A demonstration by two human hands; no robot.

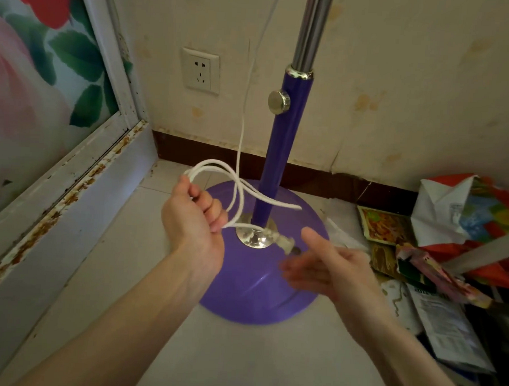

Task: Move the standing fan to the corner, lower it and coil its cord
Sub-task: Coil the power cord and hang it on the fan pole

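The left hand [194, 216] grips loops of white cord [238, 192] so the coil keeps its shape. The right hand [329, 267] is open near the plug [280, 238]. The fan [278, 164] stands in the corner.

Floor [119, 274]: pale tiles, grout lines visible, grime along the edges. Fan base [259, 293]: purple round dome, sits flat on the tiles mid-frame, near the room corner. Purple pole [274, 152] rises from a chrome collar [249, 238] at the dome's middle. 3 o'clock of the base: loose pile of papers and packets [447, 315] on the floor, just beside the base rim, running to the right edge. At the pile's 12 o'clock end: printed packet [385, 226] and crumpled white bag with colour print [464, 209], near the dark baseboard [351, 183]. 9 o'clock: white door-frame sill [54, 212], rust-spotted, meets the tiles.
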